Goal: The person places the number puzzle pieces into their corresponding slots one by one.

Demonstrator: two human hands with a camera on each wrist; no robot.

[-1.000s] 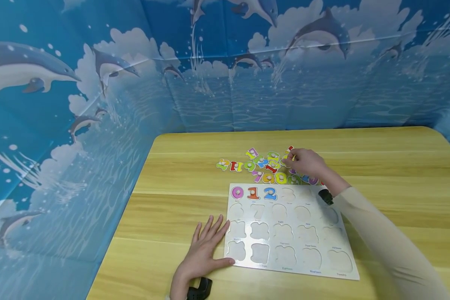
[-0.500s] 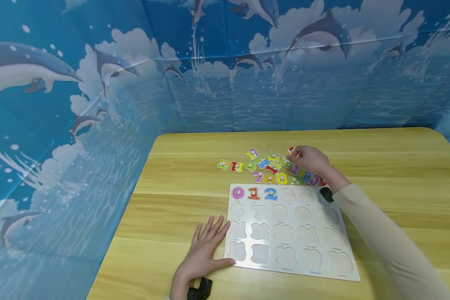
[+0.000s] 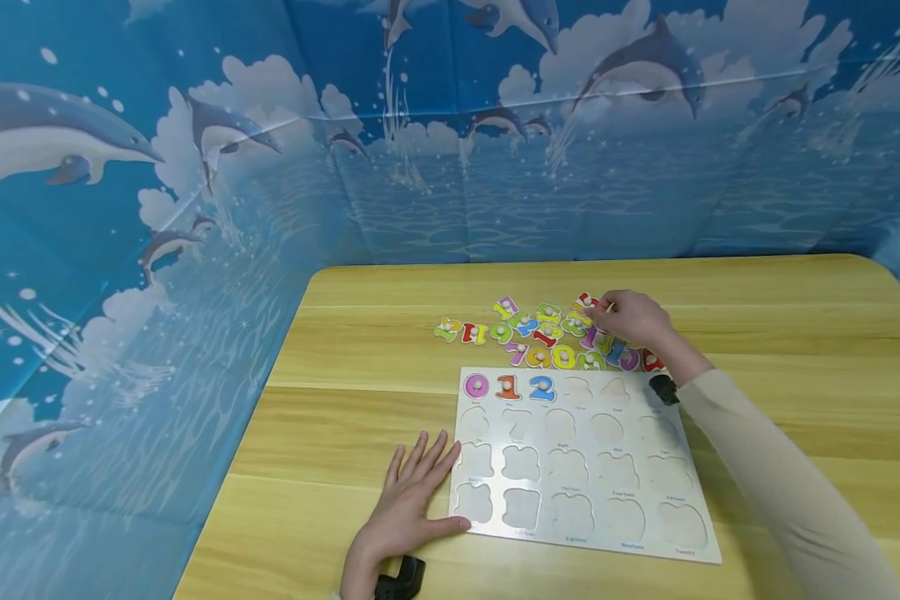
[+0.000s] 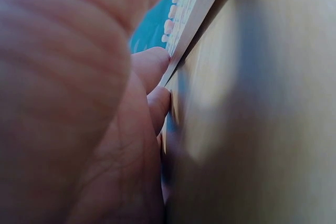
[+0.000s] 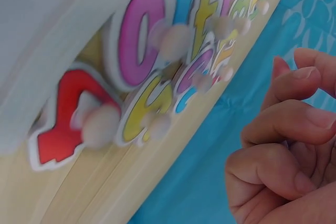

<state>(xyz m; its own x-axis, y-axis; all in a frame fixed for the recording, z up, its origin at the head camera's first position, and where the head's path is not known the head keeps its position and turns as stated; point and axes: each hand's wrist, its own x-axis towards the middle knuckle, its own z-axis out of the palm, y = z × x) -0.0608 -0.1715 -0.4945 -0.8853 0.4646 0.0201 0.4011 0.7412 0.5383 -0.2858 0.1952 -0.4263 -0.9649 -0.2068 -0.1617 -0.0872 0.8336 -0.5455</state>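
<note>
Knobbed number pieces (image 3: pixel 544 335), right of frame centre, beyond board (image 3: pixel 589 443); likely light, stiff; best pinched by knob (image 5: pixel 102 126). Right hand (image 3: pixel 633 319) curled beside them, grasp can't tell; left hand (image 3: pixel 407 510) spread, touching board.

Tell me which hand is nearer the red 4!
Right. The right hand is close to the red 4, beyond the board; the left hand is farther, at the board's left edge.
</note>
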